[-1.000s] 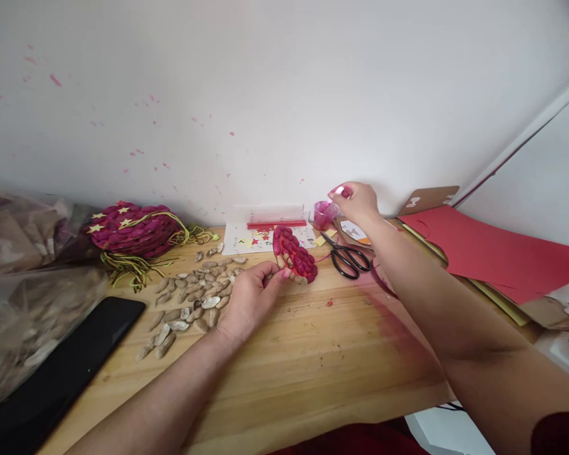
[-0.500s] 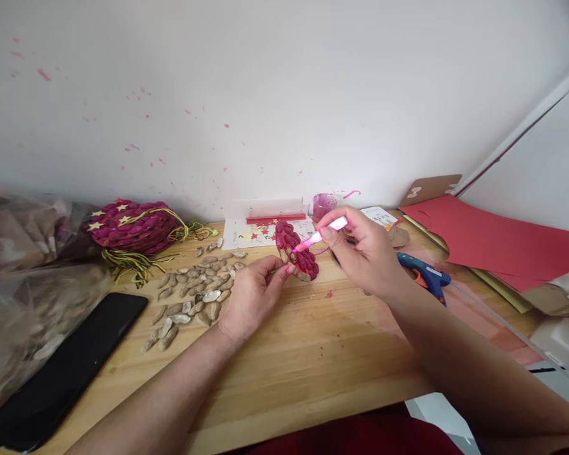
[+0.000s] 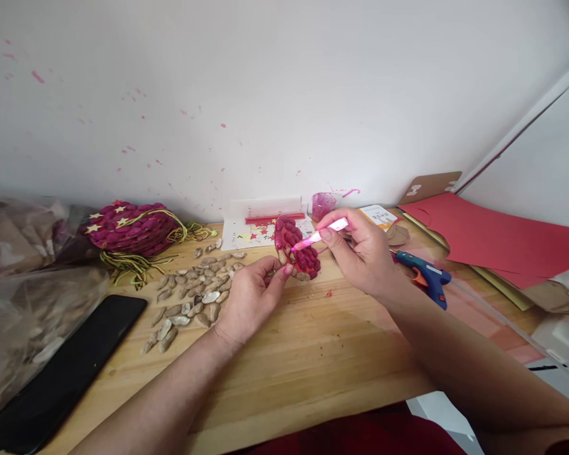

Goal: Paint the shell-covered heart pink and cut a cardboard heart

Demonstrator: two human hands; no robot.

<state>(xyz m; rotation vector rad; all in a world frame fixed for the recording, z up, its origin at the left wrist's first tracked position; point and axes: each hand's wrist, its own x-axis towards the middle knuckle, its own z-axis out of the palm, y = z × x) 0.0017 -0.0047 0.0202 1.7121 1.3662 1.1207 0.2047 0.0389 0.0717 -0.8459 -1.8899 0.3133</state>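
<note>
Your wall (image 3: 284, 95) runs behind the peanut craft, white with pink spatters. Wooden desk (image 3: 275, 373) is under it. Red paper (image 3: 497, 243) lies well to the right of the craft, toward the back. Clear plastic bag (image 3: 76, 291) with brown contents, far left of the craft; your black phone (image 3: 76, 366) lies flat just beside that bag, nearer you than the craft. Dark pink bundle (image 3: 128, 234) with yellow stars and yellow-green strings, left of the craft, further back.

Your left hand (image 3: 253, 294) is at the craft's lower left edge, thumb and fingers pinching it. Your right hand (image 3: 363, 253) is right of the craft, fingers closed around a stick. White sheet (image 3: 234, 237) with small stars, just behind the craft, partly hidden by it. Blue glue gun (image 3: 427, 275) lies right of the craft, beyond your right hand.

Peanut craft (image 3: 306, 256) itself: cluster of shells, mostly dark pink, a few plain tan along the lower left, held at the middle of the desk. Pink-stained cup (image 3: 323, 205) behind it, slightly right. White stick (image 3: 329, 230), pink toward the tip, slants down left to the craft; tip is at the tan shells, contact too small to confirm. Loose peanuts (image 3: 208, 278) spread left of the craft. Red crumb (image 3: 329, 293) just nearer you than the craft, slightly right.
</note>
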